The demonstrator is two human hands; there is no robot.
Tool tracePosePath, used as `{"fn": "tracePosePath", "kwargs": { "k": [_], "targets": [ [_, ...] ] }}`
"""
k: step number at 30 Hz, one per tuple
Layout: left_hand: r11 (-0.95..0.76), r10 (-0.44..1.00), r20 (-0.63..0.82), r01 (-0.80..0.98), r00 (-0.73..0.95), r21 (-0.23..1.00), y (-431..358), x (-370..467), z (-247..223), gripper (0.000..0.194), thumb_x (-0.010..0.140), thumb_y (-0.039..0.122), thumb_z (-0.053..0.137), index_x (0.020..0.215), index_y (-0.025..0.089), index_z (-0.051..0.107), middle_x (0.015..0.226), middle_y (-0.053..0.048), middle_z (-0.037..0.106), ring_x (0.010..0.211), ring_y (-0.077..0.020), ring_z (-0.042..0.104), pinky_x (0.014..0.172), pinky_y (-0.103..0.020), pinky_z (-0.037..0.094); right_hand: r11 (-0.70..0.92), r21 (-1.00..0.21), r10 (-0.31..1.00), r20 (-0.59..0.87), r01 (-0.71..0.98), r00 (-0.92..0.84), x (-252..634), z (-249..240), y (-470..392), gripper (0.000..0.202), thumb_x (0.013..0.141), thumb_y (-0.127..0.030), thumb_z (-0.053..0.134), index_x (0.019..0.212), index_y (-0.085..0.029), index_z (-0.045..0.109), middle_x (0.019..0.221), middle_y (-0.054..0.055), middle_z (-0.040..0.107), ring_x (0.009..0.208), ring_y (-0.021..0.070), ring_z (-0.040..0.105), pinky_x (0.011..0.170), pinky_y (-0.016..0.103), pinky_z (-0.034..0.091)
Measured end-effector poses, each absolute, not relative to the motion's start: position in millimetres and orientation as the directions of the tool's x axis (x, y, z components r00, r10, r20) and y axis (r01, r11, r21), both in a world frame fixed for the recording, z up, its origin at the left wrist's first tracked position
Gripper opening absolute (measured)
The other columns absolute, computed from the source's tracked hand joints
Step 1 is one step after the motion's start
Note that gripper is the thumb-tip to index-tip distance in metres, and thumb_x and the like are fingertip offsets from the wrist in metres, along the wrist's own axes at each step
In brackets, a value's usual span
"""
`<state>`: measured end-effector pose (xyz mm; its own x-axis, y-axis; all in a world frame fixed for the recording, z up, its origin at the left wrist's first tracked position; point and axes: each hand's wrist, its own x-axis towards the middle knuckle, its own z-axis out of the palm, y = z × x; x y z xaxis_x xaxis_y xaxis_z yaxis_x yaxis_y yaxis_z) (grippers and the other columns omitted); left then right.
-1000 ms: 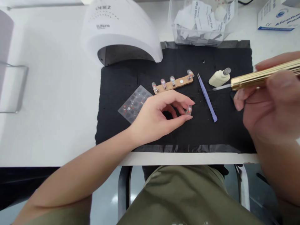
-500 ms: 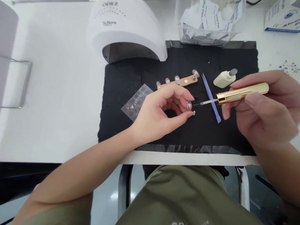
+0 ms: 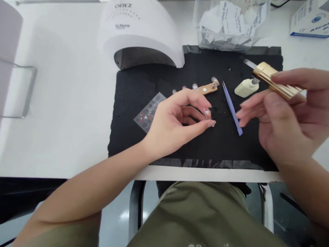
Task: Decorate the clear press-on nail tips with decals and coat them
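Between the thumb and fingers of my left hand [image 3: 177, 123] is a small decorated false nail [image 3: 207, 113], clear with orange and white bits. My right hand [image 3: 290, 116] grips a nail polish brush [image 3: 277, 80] by its ribbed gold cap, its pale bristle end pointing up and left, apart from the nail. Just below the cap, a cream bottle [image 3: 246, 88] lies or leans on the black mat. Purple tweezers [image 3: 232, 108] rest between my hands. Behind my left hand, a wooden nail stand [image 3: 208, 89] carries several decorated nails, partly covered by my fingers.
A white nail lamp [image 3: 141, 37] stands at the back left of the black mat [image 3: 133, 144]. Behind the mat is a clear tub [image 3: 223, 44] of alcohol pads, with a box [image 3: 309, 20] to its right. A sticker sheet [image 3: 149, 111] lies partly under my left hand.
My right hand has drawn the brush away from the nail, up and to the right, and turned it so its bristles point upward. My left hand stays nearly still with the nail.
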<state>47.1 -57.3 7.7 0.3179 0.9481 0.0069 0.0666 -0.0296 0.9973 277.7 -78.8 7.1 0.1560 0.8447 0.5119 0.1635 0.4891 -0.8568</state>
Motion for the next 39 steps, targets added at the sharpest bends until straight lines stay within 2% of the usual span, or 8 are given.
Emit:
{"fn": "tracePosePath", "kwargs": {
  "k": [4,8,12,22,26,30,33,39],
  "targets": [
    [-0.077,0.953,0.055,0.06,0.298,0.995,-62,51,8,0.025,0.085,0.024,0.097,0.103,0.022,0.079,0.095,-0.001,0.083,0.085,-0.0174,0.082,0.079,-0.03,0.075,0.42,-0.841,0.879,0.47,0.341,0.079,269,6,-85,0.049,0.089,-0.016,0.09,0.128,-0.043,0.08,0.107,-0.007,0.08,0.093,0.0167,0.088,0.066,0.027,0.075],
    [-0.112,0.951,0.086,0.07,0.297,0.991,-65,55,7,0.02,0.089,0.026,0.096,0.102,0.022,0.08,0.095,-0.001,0.083,0.086,-0.0177,0.082,0.082,-0.031,0.076,0.446,-0.827,0.878,0.479,0.342,0.014,265,4,-88,0.053,0.084,-0.02,0.097,0.127,-0.042,0.077,0.102,-0.007,0.083,0.09,0.0197,0.089,0.068,0.031,0.076],
    [-0.095,0.949,0.064,0.089,0.307,0.991,-66,56,5,0.024,0.091,0.034,0.096,0.104,0.022,0.08,0.096,-0.003,0.083,0.089,-0.0198,0.083,0.086,-0.034,0.077,0.458,-0.805,0.873,0.487,0.376,-0.019,262,1,-90,0.048,0.085,-0.021,0.095,0.124,-0.041,0.076,0.111,-0.005,0.087,0.089,0.0212,0.089,0.071,0.035,0.078],
    [-0.117,0.941,0.084,0.082,0.326,0.99,-68,60,3,0.014,0.091,0.017,0.085,0.104,0.021,0.079,0.099,-0.002,0.084,0.091,-0.0175,0.084,0.087,-0.031,0.077,0.516,-0.732,0.837,0.542,0.446,-0.078,263,-4,-87,0.047,0.085,-0.014,0.093,0.123,-0.037,0.076,0.103,-0.008,0.088,0.085,0.019,0.089,0.076,0.033,0.078],
    [-0.104,0.931,0.074,0.067,0.356,0.992,-69,60,3,0.018,0.093,0.022,0.087,0.108,0.022,0.078,0.108,-0.004,0.086,0.101,-0.0211,0.086,0.096,-0.037,0.078,0.532,-0.716,0.824,0.561,0.452,-0.081,264,-4,-86,0.047,0.086,-0.012,0.091,0.123,-0.037,0.076,0.103,-0.007,0.087,0.086,0.0186,0.088,0.075,0.033,0.078],
    [0.018,0.917,-0.002,-0.035,0.399,0.999,-64,55,5,0.034,0.092,0.029,0.095,0.12,0.024,0.078,0.112,-0.004,0.087,0.111,-0.0236,0.087,0.107,-0.04,0.076,0.539,-0.704,0.818,0.569,0.463,-0.088,268,-1,-86,0.049,0.09,-0.014,0.086,0.129,-0.04,0.075,0.106,-0.007,0.088,0.089,0.0205,0.089,0.081,0.038,0.078],
    [0.221,0.877,-0.134,-0.14,0.461,0.965,-57,50,5,0.026,0.094,0.036,0.097,0.114,0.026,0.084,0.112,-0.003,0.089,0.116,-0.0252,0.088,0.105,-0.039,0.077,0.605,-0.62,0.768,0.619,0.5,-0.162,271,4,-85,0.052,0.09,-0.012,0.085,0.131,-0.043,0.075,0.11,-0.007,0.09,0.092,0.0204,0.089,0.088,0.04,0.078],
    [0.425,0.758,-0.227,-0.2,0.611,0.883,-49,48,-1,0.029,0.095,0.053,0.097,0.112,0.031,0.092,0.121,-0.003,0.091,0.113,-0.0254,0.09,0.103,-0.039,0.078,0.669,-0.531,0.712,0.658,0.52,-0.245,273,9,-82,0.06,0.092,-0.011,0.082,0.141,-0.043,0.071,0.106,-0.006,0.09,0.086,0.0198,0.087,0.079,0.037,0.075]
  ]
}}
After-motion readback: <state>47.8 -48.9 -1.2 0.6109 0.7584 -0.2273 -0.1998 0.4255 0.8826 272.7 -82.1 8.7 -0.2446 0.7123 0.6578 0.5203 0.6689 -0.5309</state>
